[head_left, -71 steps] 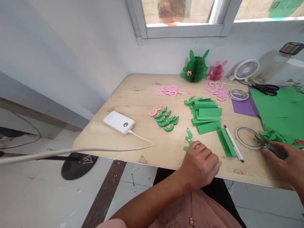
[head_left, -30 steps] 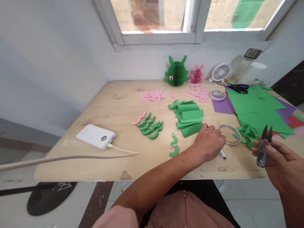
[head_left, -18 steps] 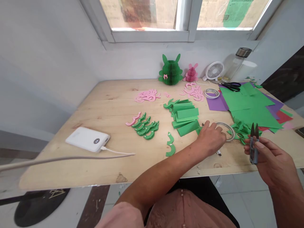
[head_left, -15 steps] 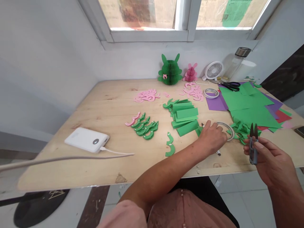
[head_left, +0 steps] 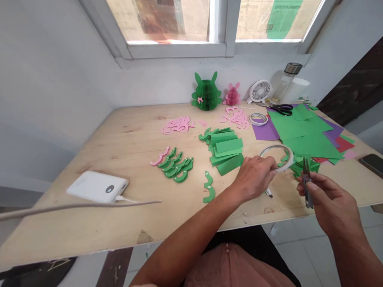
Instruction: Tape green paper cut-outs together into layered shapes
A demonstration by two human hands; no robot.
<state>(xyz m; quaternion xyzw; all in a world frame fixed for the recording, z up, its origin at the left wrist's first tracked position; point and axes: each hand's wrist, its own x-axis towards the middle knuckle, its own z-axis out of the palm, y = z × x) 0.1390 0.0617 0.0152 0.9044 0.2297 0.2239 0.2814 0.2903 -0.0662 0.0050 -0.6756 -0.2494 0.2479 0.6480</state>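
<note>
My left hand [head_left: 256, 175] is closed on the near side of a roll of white tape [head_left: 289, 159], which is tilted up off the table. Pointing upward in my right hand [head_left: 332, 197] is a pair of thread snips [head_left: 307, 183], gripped between thumb and fingers. Under my left hand lies a white marker [head_left: 268, 193], partly hidden. Green paper scraps [head_left: 299, 164] sit just behind the snips. To the left of my left hand are folded green paper strips [head_left: 229, 147] and one wavy green cutout [head_left: 209, 187] with small pale patches on it.
Further left lie more wavy green cutouts [head_left: 176, 165] and a white power bank [head_left: 97, 186] with a cable. Pink cutouts [head_left: 178, 125], a second tape roll [head_left: 258, 118], black scissors [head_left: 281, 109] and coloured sheets [head_left: 311, 135] are behind. A green paper figure [head_left: 207, 95], fan [head_left: 259, 91] and bottle [head_left: 283, 85] line the wall.
My left hand has lifted the tape roll from lying flat to a tilt. The snips stay in my right hand. The whole view has shifted slightly.
</note>
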